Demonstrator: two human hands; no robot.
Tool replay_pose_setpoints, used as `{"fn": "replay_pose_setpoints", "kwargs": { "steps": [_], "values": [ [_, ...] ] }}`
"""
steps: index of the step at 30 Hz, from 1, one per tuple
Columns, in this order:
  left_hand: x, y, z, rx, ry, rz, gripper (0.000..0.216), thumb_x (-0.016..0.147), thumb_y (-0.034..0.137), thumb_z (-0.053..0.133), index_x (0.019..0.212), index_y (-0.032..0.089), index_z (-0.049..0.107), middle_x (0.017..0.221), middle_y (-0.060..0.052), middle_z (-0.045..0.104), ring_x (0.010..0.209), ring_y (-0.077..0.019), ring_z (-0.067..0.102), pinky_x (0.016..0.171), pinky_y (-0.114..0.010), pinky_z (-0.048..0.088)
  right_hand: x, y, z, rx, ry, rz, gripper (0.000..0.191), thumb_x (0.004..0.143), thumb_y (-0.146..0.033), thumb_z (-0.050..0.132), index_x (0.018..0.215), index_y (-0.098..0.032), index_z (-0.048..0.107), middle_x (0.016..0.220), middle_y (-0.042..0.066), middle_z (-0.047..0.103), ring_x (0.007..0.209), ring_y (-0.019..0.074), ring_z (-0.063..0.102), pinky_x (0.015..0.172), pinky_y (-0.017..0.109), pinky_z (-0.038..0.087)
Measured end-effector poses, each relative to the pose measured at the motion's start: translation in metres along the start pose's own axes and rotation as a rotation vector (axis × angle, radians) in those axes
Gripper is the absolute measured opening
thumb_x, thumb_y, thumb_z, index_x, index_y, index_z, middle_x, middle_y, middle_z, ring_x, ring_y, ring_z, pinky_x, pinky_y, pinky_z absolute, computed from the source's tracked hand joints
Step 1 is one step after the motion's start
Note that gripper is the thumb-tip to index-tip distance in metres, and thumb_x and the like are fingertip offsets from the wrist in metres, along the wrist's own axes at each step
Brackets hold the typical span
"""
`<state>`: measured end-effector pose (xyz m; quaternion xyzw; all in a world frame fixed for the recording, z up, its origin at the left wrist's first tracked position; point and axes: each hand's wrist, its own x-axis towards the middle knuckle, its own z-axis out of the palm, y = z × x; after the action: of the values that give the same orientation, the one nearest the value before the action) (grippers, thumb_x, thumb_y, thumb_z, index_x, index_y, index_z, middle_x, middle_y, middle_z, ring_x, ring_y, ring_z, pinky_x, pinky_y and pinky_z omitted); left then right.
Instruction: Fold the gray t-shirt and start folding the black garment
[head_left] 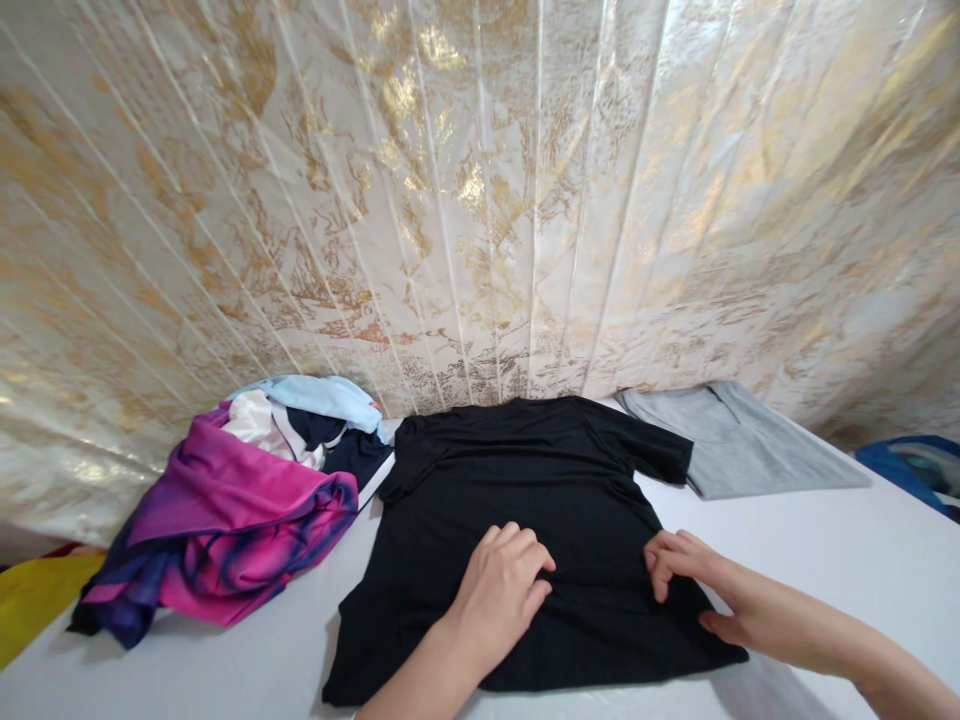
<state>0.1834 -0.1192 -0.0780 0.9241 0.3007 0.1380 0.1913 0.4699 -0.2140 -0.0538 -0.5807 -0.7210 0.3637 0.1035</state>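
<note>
**Both hands down on the black shirt**

Your black T-shirt lies spread flat on the white table, neck toward the wall, hem toward you, one short sleeve stretched out to the right. That flat spread looks deliberate: the cloth is open enough for both hands to work its middle.

Your left hand rests palm-down on the lower centre of the shirt, fingers curled together, tips pressing into the fabric so a small ridge gathers under them. Your right hand sits at the shirt's right edge, fingers bent and close together, seemingly pinching the side seam; whether cloth is really caught between them I cannot tell. The thumb lies low along the table beside the hem.

Just past the outstretched sleeve, a grey garment lies flat, touching or nearly touching it. To the left, a rumpled heap of clothes in magenta, navy, white and pale blue sits close beside the shirt's shoulder. Behind everything hangs a white-and-gold marbled backdrop. A blue object shows at the far right, and something yellow at the left edge.
</note>
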Motion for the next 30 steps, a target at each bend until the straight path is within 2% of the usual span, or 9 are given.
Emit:
{"fn": "replay_pose_setpoints", "kwargs": {
  "steps": [3,6,9,11,13,17,22,26,30],
  "values": [
    [-0.002,-0.001,0.001,0.059,-0.008,0.055,0.009,0.083,0.016,0.068,0.087,0.021,0.061,0.092,0.001,0.061,0.088,-0.0174,0.051,0.077,-0.032,0.035,-0.011,0.009,0.014,-0.042,0.135,-0.008,0.048,0.062,-0.004,0.048,0.103,-0.027,0.059,0.125,0.005,0.054,0.123,0.0246,0.045,0.108,0.039,0.032],
    [-0.003,-0.002,0.0,0.118,-0.008,0.142,0.007,0.086,0.015,0.064,0.089,0.021,0.062,0.091,0.001,0.06,0.086,-0.0165,0.051,0.075,-0.031,0.034,-0.014,0.011,0.025,-0.092,0.269,-0.028,0.039,0.075,-0.013,0.054,0.112,-0.027,0.057,0.117,0.006,0.059,0.111,0.0234,0.054,0.098,0.037,0.044],
    [-0.002,-0.002,0.0,0.149,0.005,0.18,0.004,0.088,0.018,0.062,0.089,0.021,0.063,0.09,0.001,0.059,0.085,-0.016,0.05,0.074,-0.031,0.034,-0.008,0.01,0.03,-0.182,0.359,-0.126,0.017,0.087,-0.023,0.051,0.099,-0.026,0.062,0.104,0.007,0.064,0.097,0.0216,0.059,0.086,0.035,0.05],
    [-0.003,-0.002,-0.001,0.162,0.012,0.179,0.003,0.089,0.018,0.061,0.089,0.021,0.063,0.089,0.001,0.059,0.085,-0.0157,0.049,0.074,-0.031,0.034,-0.003,0.01,0.031,-0.252,0.44,-0.2,0.017,0.092,-0.026,0.047,0.09,-0.025,0.064,0.098,0.007,0.065,0.091,0.0206,0.06,0.081,0.034,0.052],
    [-0.004,-0.002,-0.002,0.167,0.018,0.177,0.004,0.089,0.018,0.061,0.089,0.021,0.063,0.089,0.001,0.058,0.084,-0.0154,0.049,0.074,-0.031,0.034,0.0,0.013,0.031,-0.329,0.517,-0.25,0.021,0.094,-0.027,0.045,0.091,-0.025,0.066,0.096,0.007,0.066,0.088,0.0198,0.06,0.076,0.032,0.052],
    [-0.005,-0.002,-0.003,0.169,0.03,0.181,0.002,0.088,0.018,0.063,0.088,0.021,0.063,0.088,0.001,0.059,0.083,-0.0156,0.049,0.074,-0.031,0.034,-0.003,0.018,0.032,-0.499,0.521,-0.309,0.019,0.093,-0.027,0.05,0.095,-0.027,0.068,0.093,0.006,0.067,0.084,0.0187,0.061,0.071,0.03,0.053],
    [-0.003,0.0,0.0,0.167,0.063,0.169,0.007,0.088,0.025,0.063,0.084,0.02,0.064,0.085,0.001,0.059,0.082,-0.0162,0.05,0.076,-0.033,0.034,-0.002,0.01,0.045,-0.59,0.538,-0.341,0.025,0.09,-0.026,0.056,0.114,-0.026,0.064,0.102,0.007,0.067,0.092,0.0196,0.061,0.08,0.031,0.053],
    [0.0,0.001,0.006,0.15,0.11,0.109,0.011,0.088,0.022,0.062,0.077,0.019,0.062,0.081,0.001,0.059,0.081,-0.0163,0.05,0.077,-0.033,0.035,0.01,-0.001,0.059,-0.551,0.488,-0.311,0.026,0.089,-0.023,0.054,0.113,-0.025,0.063,0.1,0.007,0.065,0.087,0.0189,0.061,0.075,0.03,0.053],
    [0.002,0.002,0.008,0.068,0.104,-0.015,0.013,0.086,0.017,0.061,0.074,0.018,0.061,0.08,0.001,0.061,0.079,-0.016,0.052,0.076,-0.033,0.036,0.021,-0.007,0.065,-0.571,0.54,-0.243,0.022,0.088,-0.029,0.055,0.109,-0.023,0.061,0.096,0.008,0.063,0.084,0.0202,0.059,0.072,0.032,0.051]
  ]
}}
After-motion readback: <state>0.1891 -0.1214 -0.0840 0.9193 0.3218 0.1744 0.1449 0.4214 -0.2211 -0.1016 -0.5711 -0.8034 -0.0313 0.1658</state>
